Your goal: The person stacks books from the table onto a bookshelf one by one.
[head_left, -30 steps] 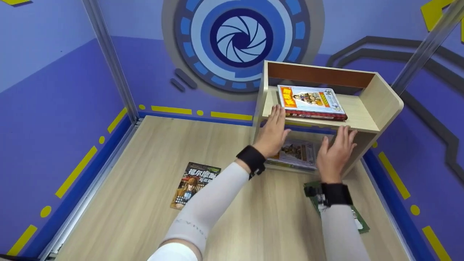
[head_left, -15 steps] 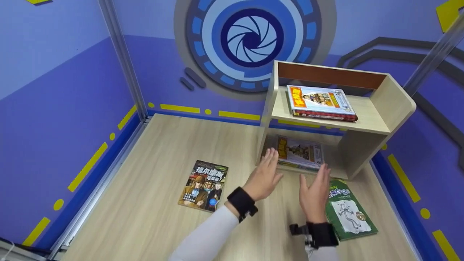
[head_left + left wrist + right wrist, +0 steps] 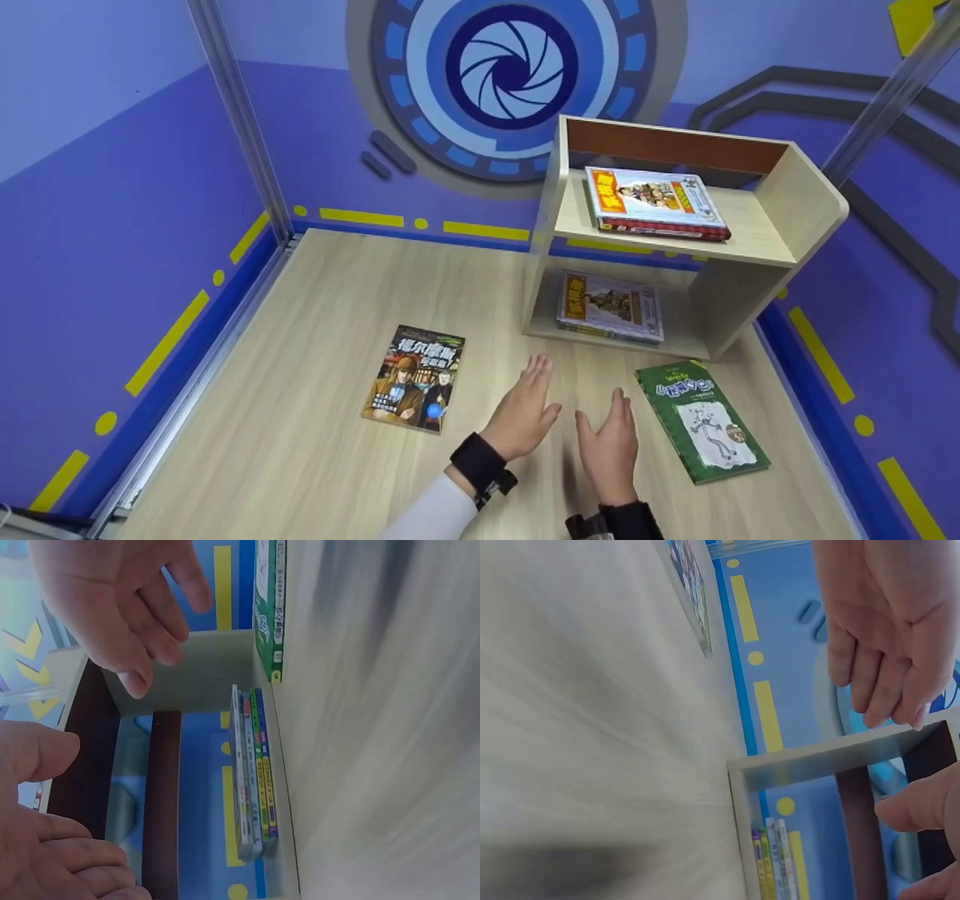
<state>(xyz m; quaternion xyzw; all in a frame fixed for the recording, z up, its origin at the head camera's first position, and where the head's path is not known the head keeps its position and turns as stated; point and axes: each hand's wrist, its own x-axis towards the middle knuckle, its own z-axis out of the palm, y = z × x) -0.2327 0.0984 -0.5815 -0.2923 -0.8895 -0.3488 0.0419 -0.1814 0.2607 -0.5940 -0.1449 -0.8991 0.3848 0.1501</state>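
Note:
My left hand (image 3: 523,414) and right hand (image 3: 611,448) hover above the table in front of the bookshelf, palms facing each other, fingers straight. Neither holds anything. To the left hand's left lies a dark comic book (image 3: 415,379) with a figure in a brown hat. A green book (image 3: 703,421) with a white drawing lies to the right of the right hand. On the wooden bookshelf's (image 3: 814,196) upper shelf rests a flat stack of books (image 3: 656,201). Another flat stack (image 3: 609,306) lies on the lower shelf; in the left wrist view several spines (image 3: 255,772) show.
The light wood table (image 3: 300,315) carries all of this. Blue panels (image 3: 112,225) with yellow dashes stand behind and at both sides. A metal post (image 3: 240,120) rises at the back left corner, another post (image 3: 892,90) at the right.
Both hands have drawn back from the shelf's upper front, down and toward the body, coming closer together. The books and the shelf stay in place; the head view has shifted slightly.

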